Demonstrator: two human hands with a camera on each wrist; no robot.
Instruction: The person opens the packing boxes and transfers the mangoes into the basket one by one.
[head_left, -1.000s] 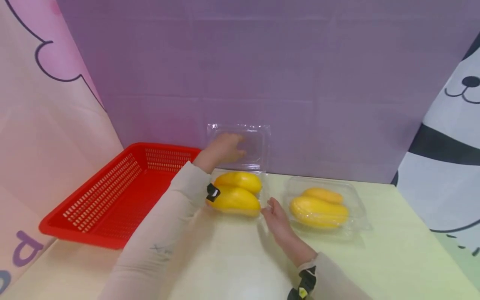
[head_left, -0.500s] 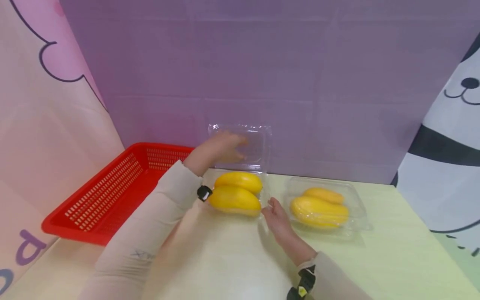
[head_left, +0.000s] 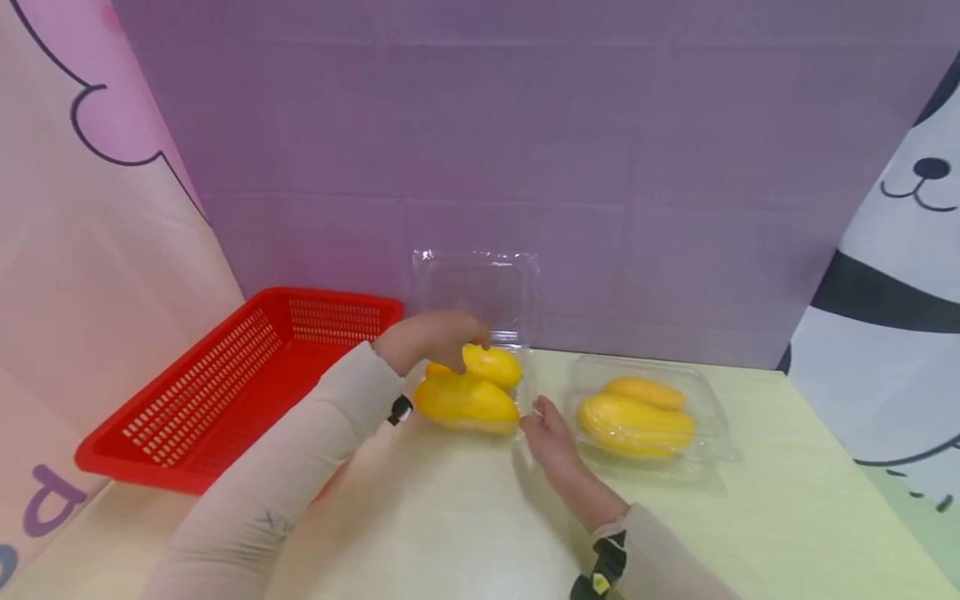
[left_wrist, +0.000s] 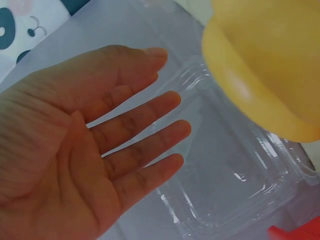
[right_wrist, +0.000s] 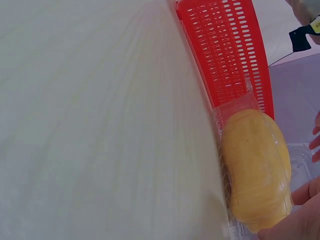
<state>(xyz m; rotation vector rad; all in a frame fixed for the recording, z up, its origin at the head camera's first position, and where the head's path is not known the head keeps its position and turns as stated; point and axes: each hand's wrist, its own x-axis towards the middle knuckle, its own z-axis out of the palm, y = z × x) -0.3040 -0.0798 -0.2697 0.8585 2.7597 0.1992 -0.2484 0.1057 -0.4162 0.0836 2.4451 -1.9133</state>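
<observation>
In the head view, a clear plastic clamshell box stands with its lid up against the purple backdrop. Two yellow mango-like fruits lie side by side in its base. My left hand hovers over the rear fruit, partly covering it. Its fingers are extended and hold nothing in the left wrist view, with the clear lid behind them. At the base's front right corner my right hand pinches the rim between thumb and finger. The right wrist view shows its thumb beside the fruit.
A red plastic basket sits at the left, close to my left forearm. On the right, a second clear clamshell, closed, contains two yellow fruits. Purple fabric hangs along the table's back edge.
My left hand has come down from in front of the raised lid to just above the rear fruit. The right hand stays at the box's corner.
</observation>
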